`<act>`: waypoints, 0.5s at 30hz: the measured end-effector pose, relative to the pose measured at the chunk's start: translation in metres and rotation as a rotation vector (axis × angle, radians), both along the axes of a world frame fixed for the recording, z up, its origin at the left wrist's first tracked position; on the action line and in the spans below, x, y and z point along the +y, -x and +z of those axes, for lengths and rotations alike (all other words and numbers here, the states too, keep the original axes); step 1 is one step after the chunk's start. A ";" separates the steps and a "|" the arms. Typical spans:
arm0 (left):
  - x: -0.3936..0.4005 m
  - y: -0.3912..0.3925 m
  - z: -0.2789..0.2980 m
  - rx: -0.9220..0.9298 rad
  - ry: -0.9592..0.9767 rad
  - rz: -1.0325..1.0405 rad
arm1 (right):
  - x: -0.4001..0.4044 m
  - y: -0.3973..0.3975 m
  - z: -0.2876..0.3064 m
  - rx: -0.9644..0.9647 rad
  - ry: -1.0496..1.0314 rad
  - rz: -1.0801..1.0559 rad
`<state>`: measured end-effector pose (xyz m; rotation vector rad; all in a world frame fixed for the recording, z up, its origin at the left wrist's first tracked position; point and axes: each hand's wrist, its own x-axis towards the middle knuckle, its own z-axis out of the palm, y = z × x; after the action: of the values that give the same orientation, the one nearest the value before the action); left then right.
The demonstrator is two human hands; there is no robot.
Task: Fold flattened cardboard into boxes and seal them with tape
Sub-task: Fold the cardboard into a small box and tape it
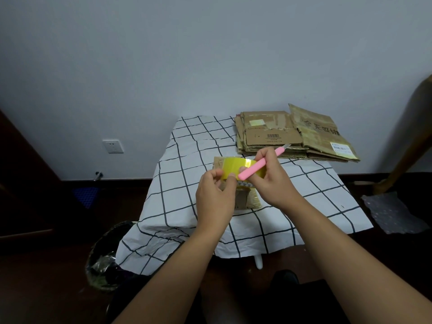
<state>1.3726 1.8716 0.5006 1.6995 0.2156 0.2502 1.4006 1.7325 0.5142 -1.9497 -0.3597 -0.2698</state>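
Both forearms reach out over the checked cloth point(177, 164), and at their ends my left hand point(216, 195) pinches the edge of the yellow tape roll point(233, 168) while my right hand point(271, 181) is curled around the pink knife point(259, 166) and steadies the roll's other side. The blade end points away from me, past my knuckles, toward the stack of flattened cardboard point(275, 136) at the far right of the table.

Under the roll sits a small folded box point(245, 199), mostly hidden by my hands; I cannot tell whether its flaps are shut.

I judge the main risk to be the knife: holding it and the roll in one hand, a slip could nick my left fingers point(231, 176). The tape's loose end could also stick back on itself, or the light box could shift when I pull.
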 end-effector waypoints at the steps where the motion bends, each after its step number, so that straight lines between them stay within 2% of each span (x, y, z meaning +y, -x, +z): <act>1: -0.001 0.000 -0.001 -0.014 -0.016 0.005 | 0.000 0.000 0.000 0.002 0.001 -0.001; 15: -0.004 0.001 -0.003 -0.051 -0.072 -0.010 | 0.000 -0.001 -0.003 -0.004 0.020 0.001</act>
<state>1.3716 1.8680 0.4972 1.7632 0.1614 0.2966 1.4014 1.7322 0.5117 -1.9690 -0.3674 -0.2711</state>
